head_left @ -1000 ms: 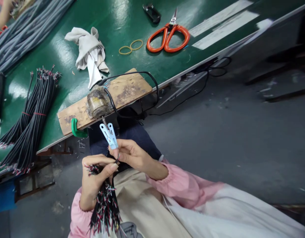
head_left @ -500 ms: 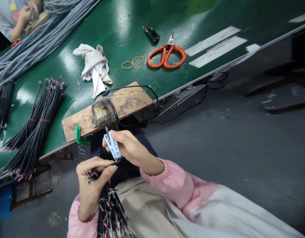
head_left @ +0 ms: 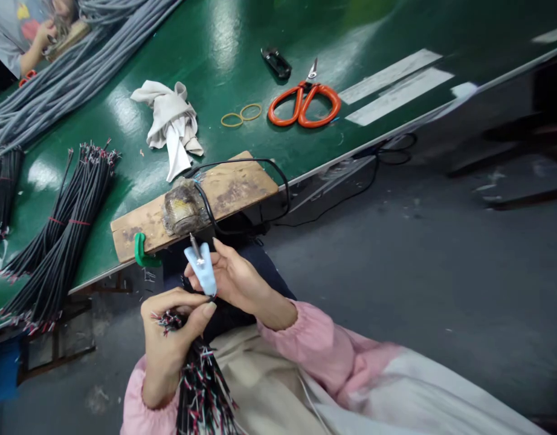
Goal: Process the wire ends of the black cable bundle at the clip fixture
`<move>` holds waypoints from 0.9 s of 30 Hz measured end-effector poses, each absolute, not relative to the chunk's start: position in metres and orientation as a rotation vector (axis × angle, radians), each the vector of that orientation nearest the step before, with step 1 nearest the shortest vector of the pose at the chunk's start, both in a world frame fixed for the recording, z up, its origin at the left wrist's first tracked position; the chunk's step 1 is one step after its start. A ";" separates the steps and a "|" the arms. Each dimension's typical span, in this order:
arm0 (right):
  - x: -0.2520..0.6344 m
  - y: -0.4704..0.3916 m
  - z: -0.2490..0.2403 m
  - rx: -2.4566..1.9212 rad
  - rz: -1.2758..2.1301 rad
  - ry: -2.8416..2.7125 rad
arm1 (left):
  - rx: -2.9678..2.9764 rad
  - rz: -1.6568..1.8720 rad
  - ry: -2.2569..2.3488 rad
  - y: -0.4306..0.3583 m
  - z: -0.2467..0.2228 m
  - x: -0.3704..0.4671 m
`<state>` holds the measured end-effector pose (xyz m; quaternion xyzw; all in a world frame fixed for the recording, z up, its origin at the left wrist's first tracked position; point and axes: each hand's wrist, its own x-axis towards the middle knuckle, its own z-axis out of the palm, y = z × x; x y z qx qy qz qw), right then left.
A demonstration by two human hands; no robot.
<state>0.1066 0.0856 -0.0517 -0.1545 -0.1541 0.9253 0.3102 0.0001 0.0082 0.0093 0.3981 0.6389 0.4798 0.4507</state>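
Green tabletop up front; we mark the blue clip off its edge, long axis aimed at the left hand, closed round wires. Right hand, half open, sits alongside, contact unclear.

Left hand hiding most fingers behind bundle of thin black cables with red-and-white wire ends, bundle running off bottom edge below grip. Pale blue plastic clothespin blurring just above grip, partly covering right hand; tip showing too small to tell. Far up-left of grip, long grey cables being cut off.
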 end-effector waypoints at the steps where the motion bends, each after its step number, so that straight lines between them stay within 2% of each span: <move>1: 0.108 0.085 -0.055 -0.430 2.437 -0.394 | 0.986 1.182 1.581 0.008 0.009 0.000; 6: 0.122 0.072 -0.061 -0.556 2.197 -0.516 | 1.085 1.125 1.633 0.005 0.016 0.001; 12: 0.142 0.050 -0.053 -0.606 1.703 -1.063 | 1.125 1.008 1.619 0.005 0.011 0.001; 17: 0.145 0.047 -0.050 -0.736 1.344 -1.259 | 1.074 1.220 1.505 0.008 -0.021 -0.007; 20: 0.146 0.047 -0.048 -0.645 1.278 -1.291 | 0.956 1.341 1.512 0.008 -0.031 -0.010; 24: 0.146 0.047 -0.044 -0.409 1.453 -1.353 | 0.915 1.223 1.607 0.002 -0.025 -0.008; 27: 0.143 0.049 -0.046 -0.529 1.418 -1.360 | 0.914 1.149 1.625 -0.003 -0.019 -0.008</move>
